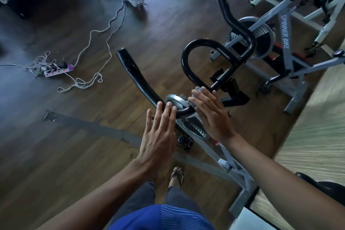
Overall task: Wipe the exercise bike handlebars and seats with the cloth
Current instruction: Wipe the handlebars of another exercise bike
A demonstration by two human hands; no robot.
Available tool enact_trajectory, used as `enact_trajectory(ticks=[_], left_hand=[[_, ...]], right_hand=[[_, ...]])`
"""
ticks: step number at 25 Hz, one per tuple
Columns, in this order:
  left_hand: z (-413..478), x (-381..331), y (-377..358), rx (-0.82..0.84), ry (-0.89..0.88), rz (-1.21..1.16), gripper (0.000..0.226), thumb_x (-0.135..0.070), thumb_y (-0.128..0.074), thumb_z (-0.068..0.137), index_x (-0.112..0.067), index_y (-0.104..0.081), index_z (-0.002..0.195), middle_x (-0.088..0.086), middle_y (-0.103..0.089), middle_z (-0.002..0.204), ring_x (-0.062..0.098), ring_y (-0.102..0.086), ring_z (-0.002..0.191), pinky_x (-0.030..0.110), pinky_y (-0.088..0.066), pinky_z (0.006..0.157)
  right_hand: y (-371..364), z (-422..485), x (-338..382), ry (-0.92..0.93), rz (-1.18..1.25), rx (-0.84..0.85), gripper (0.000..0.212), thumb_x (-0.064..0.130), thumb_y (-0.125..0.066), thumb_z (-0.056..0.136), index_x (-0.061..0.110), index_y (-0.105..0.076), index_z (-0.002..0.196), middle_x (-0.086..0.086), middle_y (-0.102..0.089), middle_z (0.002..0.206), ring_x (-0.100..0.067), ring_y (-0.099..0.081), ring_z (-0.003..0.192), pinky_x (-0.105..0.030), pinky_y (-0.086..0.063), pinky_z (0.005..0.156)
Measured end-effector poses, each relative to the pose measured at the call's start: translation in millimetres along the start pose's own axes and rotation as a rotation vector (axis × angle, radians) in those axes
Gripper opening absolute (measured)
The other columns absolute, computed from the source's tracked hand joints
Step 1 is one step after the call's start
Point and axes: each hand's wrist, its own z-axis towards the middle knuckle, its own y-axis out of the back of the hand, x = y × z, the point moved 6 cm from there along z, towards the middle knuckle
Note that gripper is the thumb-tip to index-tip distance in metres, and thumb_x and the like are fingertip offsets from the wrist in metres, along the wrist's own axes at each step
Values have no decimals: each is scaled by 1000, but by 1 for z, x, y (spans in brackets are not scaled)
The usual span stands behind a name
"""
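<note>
- Handlebars [141, 82] of the near bike sat mid-frame: black, two horns plus a forward loop.
- Right hand [211, 115] lay flat with fingers straight, pressing the cloth [195, 97] onto the bar by the centre clamp. Only a crumpled edge of cloth showed past the fingers.
- Left hand [158, 136] was also flat and wide, fingertips touching the bar just left of the clamp, holding nothing.
- Progress, as a judgement: early. Wiping was at mid-bar, with horns, loop and seats probably still to do. No clean or wet marks could be told.
- Dark rounded shape [321, 185] at lower right was possibly a seat; unclear.
- Room: open floor [74, 136] lay to the left, with the power strip [57, 70] and its cables well apart. The second bike [285, 43] stood near on the right, so that side looked tighter.
</note>
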Motion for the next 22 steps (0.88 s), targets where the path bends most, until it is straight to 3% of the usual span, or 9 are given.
enact_trajectory(ticks=[5,10,15,18,22], left_hand=[[-2,-2,-4,-4,23,-20,78,-13,-60,90,-5,-22,157,15,-17,165,34,-3,155,58,-10,123],[-4,0,-6,-8,23,-21,85,-11,-66,88,-9,-17,158,13,-14,166,31,1,155,59,-9,123],[-1,6,-7,-24,-30,23,89,-14,-71,85,-10,-20,158,12,-19,165,33,-7,154,57,-5,122],[1,17,1,-60,-73,28,84,-17,-70,86,-11,-25,157,13,-23,163,34,-13,153,58,-6,123],[12,56,31,-153,-84,-64,67,-23,-56,90,-10,-36,153,14,-31,161,31,-14,153,55,-4,124]], right_hand=[[5,14,-24,-27,33,-34,34,20,-44,108,8,-61,135,-9,-51,150,-26,-36,147,-50,-34,118],[3,18,-36,-238,105,-93,38,23,-41,107,5,-58,136,-13,-50,149,-31,-34,147,-28,-22,124],[12,24,-15,-372,158,-215,36,18,-46,104,-1,-62,130,-18,-59,139,-34,-48,137,-20,-30,118],[18,29,15,-455,239,-259,34,16,-47,104,0,-63,130,-15,-60,138,-27,-52,135,-22,-39,113],[18,46,75,-567,367,-314,31,13,-53,102,5,-63,131,-8,-63,135,-11,-57,127,-8,-40,103]])
